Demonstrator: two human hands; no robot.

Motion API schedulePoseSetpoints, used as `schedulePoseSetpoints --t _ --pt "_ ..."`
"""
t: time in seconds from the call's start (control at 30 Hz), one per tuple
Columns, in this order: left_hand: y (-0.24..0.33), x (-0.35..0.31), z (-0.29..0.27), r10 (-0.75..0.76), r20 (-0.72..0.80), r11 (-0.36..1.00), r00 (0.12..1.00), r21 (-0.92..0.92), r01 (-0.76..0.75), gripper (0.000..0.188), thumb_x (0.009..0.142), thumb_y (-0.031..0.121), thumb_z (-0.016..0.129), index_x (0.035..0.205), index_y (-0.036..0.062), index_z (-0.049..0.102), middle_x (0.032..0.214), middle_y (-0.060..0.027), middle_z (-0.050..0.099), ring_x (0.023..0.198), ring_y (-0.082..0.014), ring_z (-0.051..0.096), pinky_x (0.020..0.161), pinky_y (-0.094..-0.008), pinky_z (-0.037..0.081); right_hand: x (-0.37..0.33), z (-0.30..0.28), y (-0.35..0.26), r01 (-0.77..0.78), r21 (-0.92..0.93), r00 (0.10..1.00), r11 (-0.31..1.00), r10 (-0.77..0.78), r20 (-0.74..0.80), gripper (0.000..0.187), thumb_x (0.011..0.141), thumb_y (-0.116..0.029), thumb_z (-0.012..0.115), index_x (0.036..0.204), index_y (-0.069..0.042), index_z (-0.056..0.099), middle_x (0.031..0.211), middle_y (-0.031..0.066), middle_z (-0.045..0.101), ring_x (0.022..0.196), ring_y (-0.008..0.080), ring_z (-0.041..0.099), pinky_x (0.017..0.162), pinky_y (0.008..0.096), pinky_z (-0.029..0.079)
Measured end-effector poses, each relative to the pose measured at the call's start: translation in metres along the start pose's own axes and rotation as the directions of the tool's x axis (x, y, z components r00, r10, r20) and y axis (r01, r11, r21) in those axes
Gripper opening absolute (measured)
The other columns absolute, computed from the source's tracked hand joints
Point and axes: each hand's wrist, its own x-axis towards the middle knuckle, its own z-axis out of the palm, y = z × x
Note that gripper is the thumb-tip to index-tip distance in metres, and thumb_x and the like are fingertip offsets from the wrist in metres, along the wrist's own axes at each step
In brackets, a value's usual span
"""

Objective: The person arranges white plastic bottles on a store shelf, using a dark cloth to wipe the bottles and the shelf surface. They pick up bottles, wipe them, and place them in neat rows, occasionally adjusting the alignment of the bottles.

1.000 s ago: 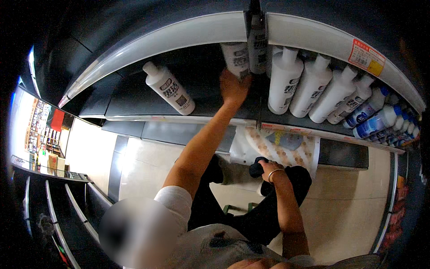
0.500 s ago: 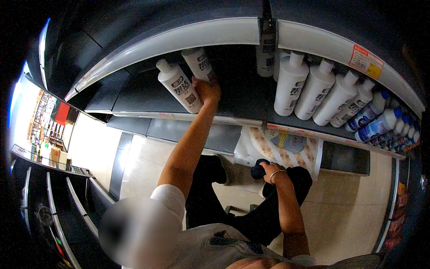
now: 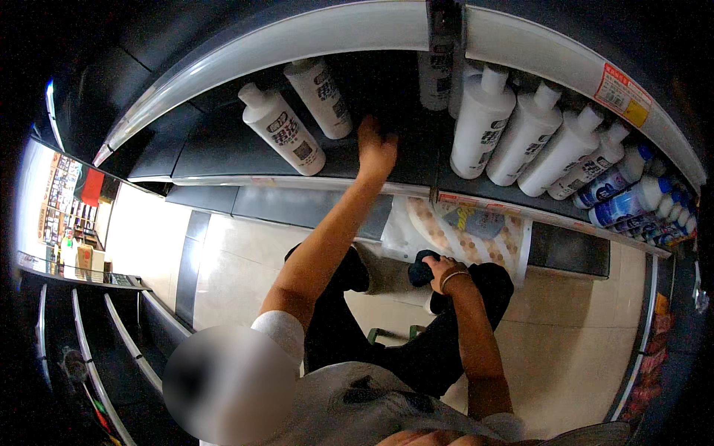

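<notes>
Upper centre of the frame, over the dark shelf (image 3: 212,160): left hand (image 3: 377,152) empty, thumb and fingers parted, fingertips partly lost in shadow. Just left of it, two white bottles — the rear bottle (image 3: 320,93) nearest the hand, the front bottle (image 3: 279,126) beside it, farther left; both look tilted through the lens. Centre of frame, by the knee: right hand (image 3: 448,275) closed around a dark bundled cloth (image 3: 421,270). Upper right: a row of white bottles (image 3: 482,130), then blue bottles (image 3: 621,206) toward the rim.
</notes>
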Motion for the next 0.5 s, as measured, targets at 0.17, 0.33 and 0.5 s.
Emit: schedulePoseSetpoints --t 0.17,0.33,0.5 --pt "0.015 0.033 0.027 0.121 0.161 0.897 0.979 0.405 -0.178 0.067 0.08 0.03 0.068 0.131 -0.0051 0.044 0.133 -0.0265 0.045 0.125 -0.0386 0.043 0.105 -0.0433 0.034 -0.005 -0.01 -0.001 -0.045 0.048 0.999 0.998 0.044 0.023 0.066 0.087 -0.011 0.054 0.146 -0.026 0.028 0.148 0.0168 0.031 0.133 0.0372 0.034 0.107 0.0489 0.036" --pt "0.08 0.062 0.065 0.203 0.209 0.959 0.957 0.157 -0.237 0.074 0.073 0.029 0.075 0.131 -0.0031 0.043 0.127 -0.0262 0.05 0.118 -0.0397 0.05 0.099 -0.0463 0.041 0.003 -0.014 0.007 -0.093 0.091 0.996 0.992 0.092 0.018 0.066 0.087 -0.01 0.054 0.145 -0.026 0.028 0.147 0.0162 0.034 0.133 0.0358 0.036 0.106 0.0479 0.037" --pt "0.046 0.098 0.096 0.228 -0.005 0.946 0.974 0.236 -0.221 0.08 0.069 0.029 0.079 0.132 -0.0015 0.041 0.12 -0.0257 0.056 0.11 -0.0416 0.055 0.092 -0.047 0.047 -0.001 -0.022 -0.004 -0.079 0.139 0.997 0.987 0.079 0.009 0.065 0.087 -0.01 0.053 0.145 -0.027 0.028 0.146 0.0151 0.035 0.133 0.035 0.036 0.106 0.049 0.038"
